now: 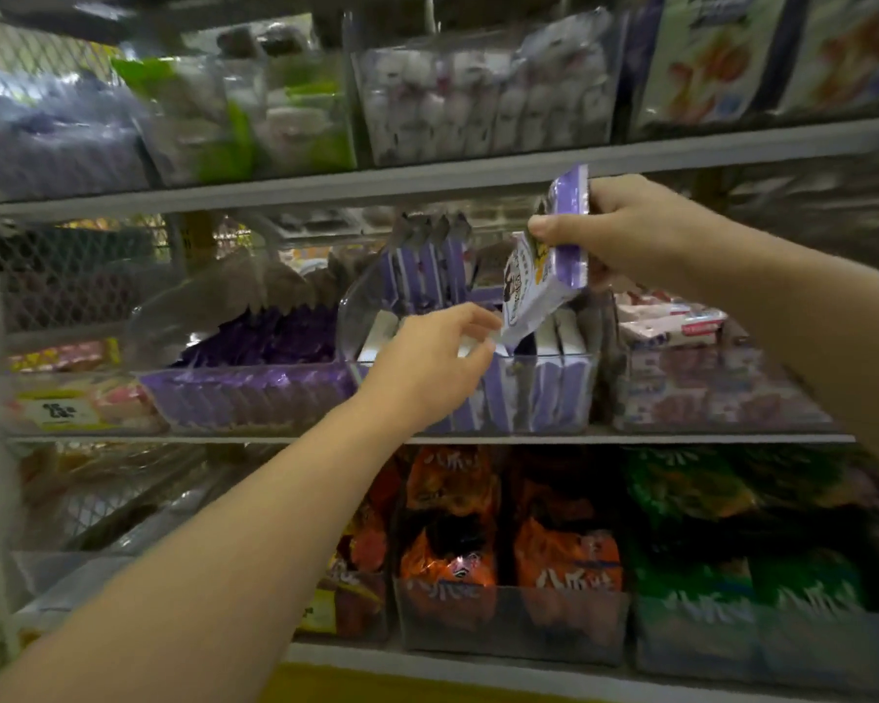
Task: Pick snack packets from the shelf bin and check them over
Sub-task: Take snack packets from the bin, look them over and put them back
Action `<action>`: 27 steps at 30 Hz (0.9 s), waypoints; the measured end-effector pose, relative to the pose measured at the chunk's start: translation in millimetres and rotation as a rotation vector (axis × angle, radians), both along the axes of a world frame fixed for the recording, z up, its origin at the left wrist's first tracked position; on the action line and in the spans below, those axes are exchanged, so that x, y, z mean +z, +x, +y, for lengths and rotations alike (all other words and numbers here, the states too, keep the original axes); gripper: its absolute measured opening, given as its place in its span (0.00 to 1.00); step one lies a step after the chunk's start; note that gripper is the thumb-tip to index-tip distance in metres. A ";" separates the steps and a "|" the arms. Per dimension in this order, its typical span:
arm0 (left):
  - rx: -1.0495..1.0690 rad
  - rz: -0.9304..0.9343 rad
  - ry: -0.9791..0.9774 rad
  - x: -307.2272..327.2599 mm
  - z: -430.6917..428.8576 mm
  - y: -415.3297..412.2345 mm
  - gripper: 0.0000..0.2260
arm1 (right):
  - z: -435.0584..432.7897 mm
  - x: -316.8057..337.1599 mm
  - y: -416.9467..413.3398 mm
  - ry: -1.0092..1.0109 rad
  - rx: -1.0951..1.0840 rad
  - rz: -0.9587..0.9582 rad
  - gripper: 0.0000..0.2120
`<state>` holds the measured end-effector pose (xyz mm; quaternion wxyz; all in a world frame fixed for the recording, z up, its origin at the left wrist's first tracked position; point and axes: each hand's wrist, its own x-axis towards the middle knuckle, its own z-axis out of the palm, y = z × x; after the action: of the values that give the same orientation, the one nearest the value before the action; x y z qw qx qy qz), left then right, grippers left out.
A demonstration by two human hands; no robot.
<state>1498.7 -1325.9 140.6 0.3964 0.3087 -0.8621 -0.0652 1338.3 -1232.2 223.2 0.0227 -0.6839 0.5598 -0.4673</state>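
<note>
Left hand [430, 365], nearest, curls at the lower corner of the purple snack packet [544, 281] (pinching or merely touching, I cannot tell), which the right hand [625, 230] pinches by its top just above the clear bin [554, 398] on the grey shelf [681, 438]; best lift it clear before turning, wire mesh [72, 276] behind.

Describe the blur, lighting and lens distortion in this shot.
Head view: motion blur smears the clear top-shelf bin of white round sweets and the frame edges; the purple-and-white foil snack packet pinched in the right hand is sharpest. Head view: the grey metal shelf rail bows from the wide-angle lens; the orange snack packets below sit dimmer.
</note>
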 end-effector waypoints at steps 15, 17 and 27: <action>0.035 -0.303 -0.279 -26.8 -55.7 -0.5 0.19 | -91.8 -13.4 -17.3 0.189 -0.236 0.504 0.19; 0.033 -0.290 -0.298 -29.9 -55.9 0.5 0.20 | -95.1 -22.8 -14.3 0.089 -0.254 0.610 0.22; 0.040 -0.265 -0.299 -30.4 -55.0 -0.7 0.20 | -98.9 -53.6 -18.5 -0.196 -0.344 0.678 0.23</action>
<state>1498.0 -1380.9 110.2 0.3223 0.2696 -0.9005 0.1125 1319.8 -1331.2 169.6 -0.3076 -0.6946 0.5948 -0.2629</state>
